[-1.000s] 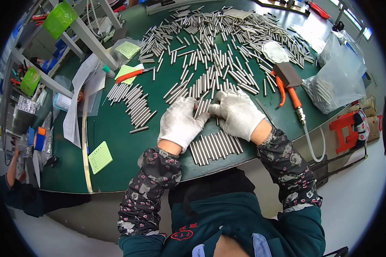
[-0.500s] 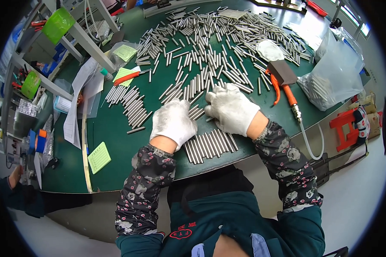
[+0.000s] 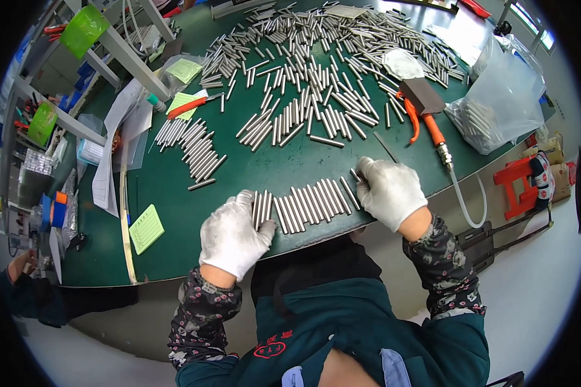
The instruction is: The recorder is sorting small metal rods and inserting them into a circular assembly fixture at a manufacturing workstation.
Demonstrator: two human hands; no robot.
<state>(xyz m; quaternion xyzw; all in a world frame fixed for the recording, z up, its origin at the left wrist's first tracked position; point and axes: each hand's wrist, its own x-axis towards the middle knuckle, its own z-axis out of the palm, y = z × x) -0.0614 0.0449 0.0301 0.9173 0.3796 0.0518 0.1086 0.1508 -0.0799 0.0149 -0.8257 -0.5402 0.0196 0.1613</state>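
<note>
A row of steel pins point(image 3: 311, 206) lies side by side near the front edge of the green table. At the row's left end my left hand point(image 3: 234, 235), in a white glove, is closed around several upright-lying pins point(image 3: 262, 208). My right hand point(image 3: 392, 192), also gloved, is at the row's right end. Its fingers are closed on a pin whose tip point(image 3: 355, 175) pokes out; the rest is hidden by the glove. Beyond the hands spreads a large loose heap of pins point(image 3: 303, 58), with one stray pin point(image 3: 326, 140) at its near side.
A smaller group of pins point(image 3: 199, 155) lies at left, beside an orange-handled knife point(image 3: 187, 107) and green note sheets point(image 3: 146, 229). Farther right are a dark block point(image 3: 421, 97), an orange air gun point(image 3: 434, 130) with a hose, a thin strip point(image 3: 386, 147) and a plastic bag of pins point(image 3: 497, 103).
Both hands have drawn back from the heap toward me and moved apart, to either end of the row. Pins now show in the left hand, and one in the right.
</note>
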